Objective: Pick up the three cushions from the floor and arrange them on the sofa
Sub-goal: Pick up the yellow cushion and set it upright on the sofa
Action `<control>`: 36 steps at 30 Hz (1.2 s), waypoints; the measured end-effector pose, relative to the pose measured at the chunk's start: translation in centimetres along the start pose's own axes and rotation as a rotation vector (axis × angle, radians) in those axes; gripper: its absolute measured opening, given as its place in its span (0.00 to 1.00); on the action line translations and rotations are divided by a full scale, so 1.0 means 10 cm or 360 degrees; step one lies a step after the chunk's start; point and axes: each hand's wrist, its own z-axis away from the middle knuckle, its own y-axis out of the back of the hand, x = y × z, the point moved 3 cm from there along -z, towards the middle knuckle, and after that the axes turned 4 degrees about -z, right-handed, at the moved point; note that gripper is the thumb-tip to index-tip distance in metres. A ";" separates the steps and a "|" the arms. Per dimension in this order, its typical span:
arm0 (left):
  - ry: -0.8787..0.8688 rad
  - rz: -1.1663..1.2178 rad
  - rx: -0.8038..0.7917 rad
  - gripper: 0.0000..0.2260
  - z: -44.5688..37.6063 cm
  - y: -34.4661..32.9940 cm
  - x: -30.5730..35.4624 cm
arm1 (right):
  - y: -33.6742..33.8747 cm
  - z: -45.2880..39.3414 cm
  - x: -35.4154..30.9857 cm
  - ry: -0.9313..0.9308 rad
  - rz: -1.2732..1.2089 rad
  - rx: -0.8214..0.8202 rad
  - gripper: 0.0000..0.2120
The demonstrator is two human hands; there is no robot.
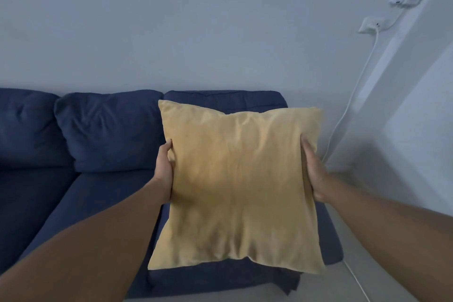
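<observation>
Above the sofa (103, 198), my left hand (165, 174) and right hand (315, 171) clasp the soft, light yellow cushion (235, 186) by its side edges.

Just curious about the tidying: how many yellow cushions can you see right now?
1. The square mustard-yellow fabric cushion is held between left hand and right hand over the dark blue sofa. Others may lie out of view.

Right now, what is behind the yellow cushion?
Behind the yellow cushion, held by the left hand and right hand, is the blue sofa, its right-end seat and backrest mostly covered. Anything lying there is hidden.
</observation>
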 end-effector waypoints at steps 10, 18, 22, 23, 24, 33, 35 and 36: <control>0.0137 -0.0189 0.0239 0.24 -1.20 -0.27 0.08 | -0.03 -1.46 0.20 -0.0043 0.0002 -0.0046 0.55; 0.0258 -0.0151 0.0286 0.33 -2.28 -0.54 -0.04 | -0.06 -2.64 0.51 -0.0118 0.0012 -0.0058 0.61; 0.0239 -0.0131 0.0303 0.28 -2.68 -0.61 -0.14 | -0.15 -3.01 0.58 -0.0049 0.0015 -0.0013 0.56; 0.0237 -0.0107 0.0268 0.29 -2.76 -0.62 -0.16 | -0.18 -3.10 0.60 -0.0034 0.0018 -0.0005 0.54; 0.0252 -0.0093 0.0248 0.31 -2.84 -0.62 -0.17 | -0.20 -3.19 0.63 -0.0030 0.0026 0.0004 0.51; 0.0084 -0.0221 0.0349 0.37 -3.70 -0.24 -0.55 | -0.45 -3.89 1.15 -0.0009 0.0077 0.0083 0.35; 0.0046 -0.0251 0.0379 0.40 -3.82 -0.17 -0.66 | -0.52 -3.97 1.31 -0.0029 0.0063 0.0119 0.35; 0.0019 -0.0256 0.0397 0.43 -3.92 -0.11 -0.72 | -0.55 -4.01 1.39 -0.0035 0.0055 0.0142 0.34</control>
